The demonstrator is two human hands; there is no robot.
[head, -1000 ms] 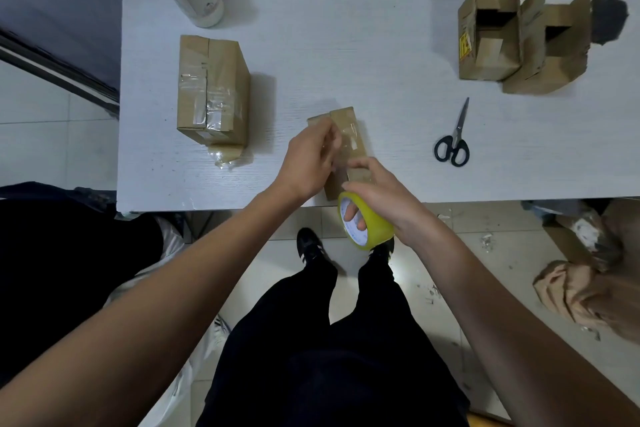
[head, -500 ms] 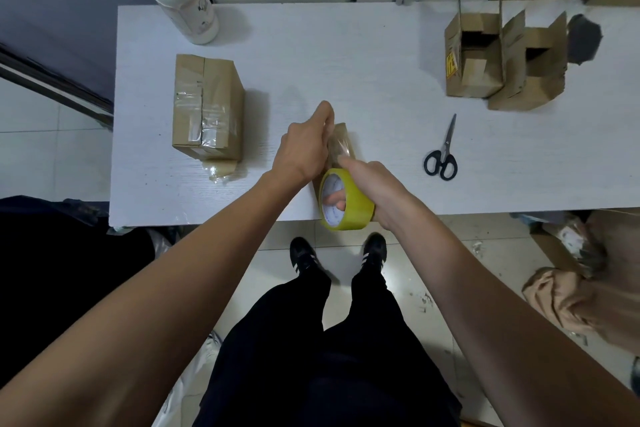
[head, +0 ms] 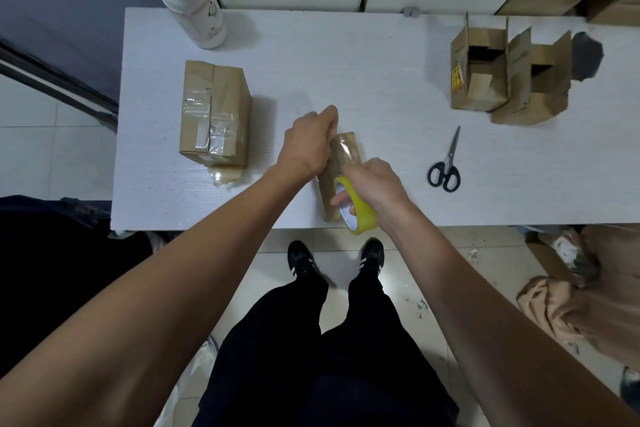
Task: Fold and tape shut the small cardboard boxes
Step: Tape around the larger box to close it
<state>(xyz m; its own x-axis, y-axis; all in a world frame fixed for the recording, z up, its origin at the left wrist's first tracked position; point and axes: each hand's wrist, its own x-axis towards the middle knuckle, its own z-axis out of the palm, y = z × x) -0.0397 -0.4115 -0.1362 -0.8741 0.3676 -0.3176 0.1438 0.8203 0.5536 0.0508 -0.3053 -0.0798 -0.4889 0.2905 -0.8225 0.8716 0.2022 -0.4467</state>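
- Left hand [head: 306, 146]: fingers curled over the far end of the small box [head: 341, 166], pinning the clear tape [head: 346, 151] to the cardboard there.
- Right hand [head: 375, 184]: fingers hooked through the core of the yellow tape roll [head: 356, 206] and gripping it. Roll sits at the near end of the box, over the worktop edge.
- Box lies lengthwise, pointing away from the person, near the front edge of the worktop [head: 346, 62], between both hands. A glossy tape strip shows on its top face; can't tell whether it's stuck down along its full length.
- Step in hand, my read: running tape along the top seam toward the near end.
- To do it well: keep the left fingers clamped on the tape so it doesn't lift, keep the roll low and tensioned, track the seam line, wrap past the near edge before cutting.
- Risk: the box is light and near the edge, so an uneven pull could skew it or drag it off.
- Scissors [head: 446, 163] lie closed on the worktop right of the box, apart from it, in reach of the right hand for the cut.
- Taped box [head: 214, 114] stands to the left, looks finished, loose tape scrap at its near corner.
- Two open boxes [head: 505, 76] at far right, touching each other, flaps up, not yet folded.
- White bottle [head: 190, 0] at far left corner.
- Worktop is white woodgrain against white cabinet fronts. Tiled floor below with scraps; crumpled brown paper [head: 568, 308] at right.
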